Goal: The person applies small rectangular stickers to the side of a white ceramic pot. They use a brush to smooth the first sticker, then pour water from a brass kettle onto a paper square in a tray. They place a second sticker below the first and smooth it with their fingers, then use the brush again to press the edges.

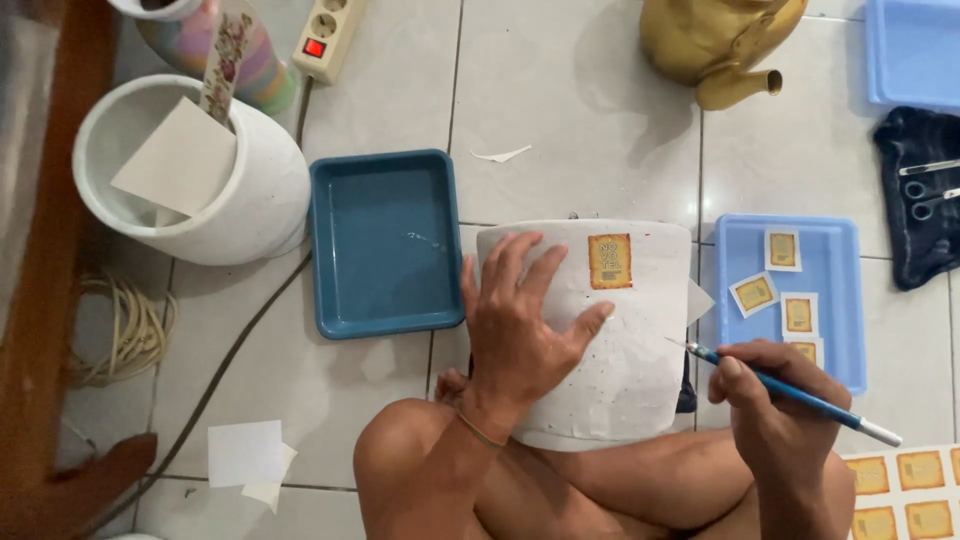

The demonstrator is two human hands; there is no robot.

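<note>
Here, a tiled floor (560,110) is seen from above, with bare knees at the bottom of the frame. At the centre, a white cylindrical pot (610,340) is laid on its side across the lap. It is pressed flat by the left hand (515,320), whose fingers are spread open on its curved wall. A small yellow-brown paper label (610,261) is stuck on the pot near its upper edge, just beside the left fingertips.

At the lower right, the right hand (775,405) is closed around a blue-handled craft knife (790,390), held like a pen. Its fine tip is pointed left, close to the right side of the pot; whether it touches cannot be told.

Just left of the pot, a dark blue tray (385,240) is placed, holding shallow water. To the right of the pot, a light blue tray (740,240) is seen, with four small yellow labels lying in it. At the bottom right corner, a sheet of uncut labels (905,490) is partly shown.

In the upper left, another white pot (260,200) is stood upright with a square of paper inside. At the top, a mustard-coloured teapot (715,45) and a white power strip (325,35) are visible. On the right edge, scissors (930,195) are laid on a dark cloth (905,250).
</note>
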